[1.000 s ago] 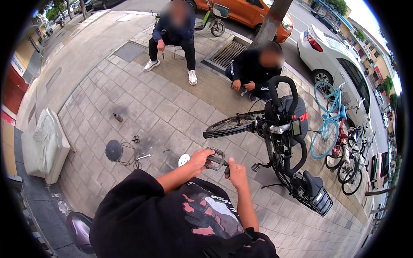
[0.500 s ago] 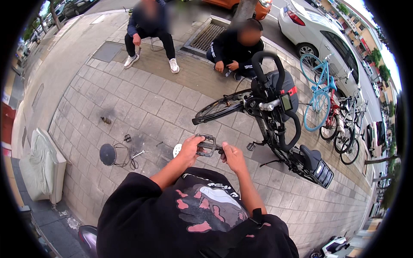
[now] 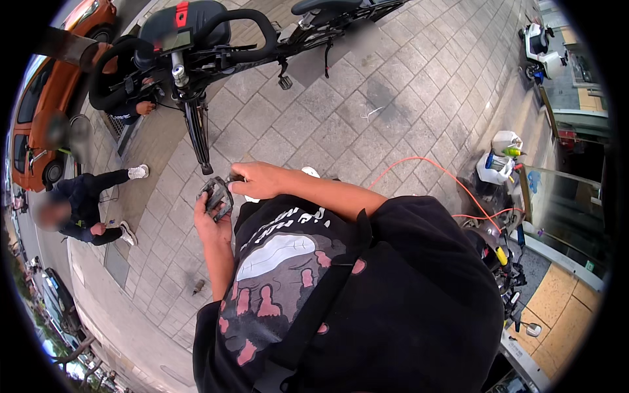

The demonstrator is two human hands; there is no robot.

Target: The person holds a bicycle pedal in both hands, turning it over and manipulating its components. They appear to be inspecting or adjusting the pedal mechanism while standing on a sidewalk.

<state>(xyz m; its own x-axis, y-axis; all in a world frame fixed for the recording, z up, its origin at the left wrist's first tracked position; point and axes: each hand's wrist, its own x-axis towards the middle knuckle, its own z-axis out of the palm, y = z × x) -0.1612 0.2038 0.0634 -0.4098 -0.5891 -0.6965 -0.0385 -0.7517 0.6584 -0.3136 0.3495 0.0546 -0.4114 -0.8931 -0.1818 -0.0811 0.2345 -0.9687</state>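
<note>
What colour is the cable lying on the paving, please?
Orange cable, clearest in the head view.

Screens, labels and packages: one screen, one label strip, one bag, one window sticker.

Small rectangular display screen (image 3: 178, 40), dark with a pale green-grey face, is mounted at the handlebar of the upturned bicycle, top left. Just above it, a red rectangular label strip (image 3: 181, 11) sits on the black bag of the same bicycle. At right, a white plastic bag (image 3: 495, 167) bulges beside the parked scooter, with green and yellow items at its top. A small blue sticker (image 3: 534, 181) shows on the glass pane nearby; its detail is too small to tell.
</note>
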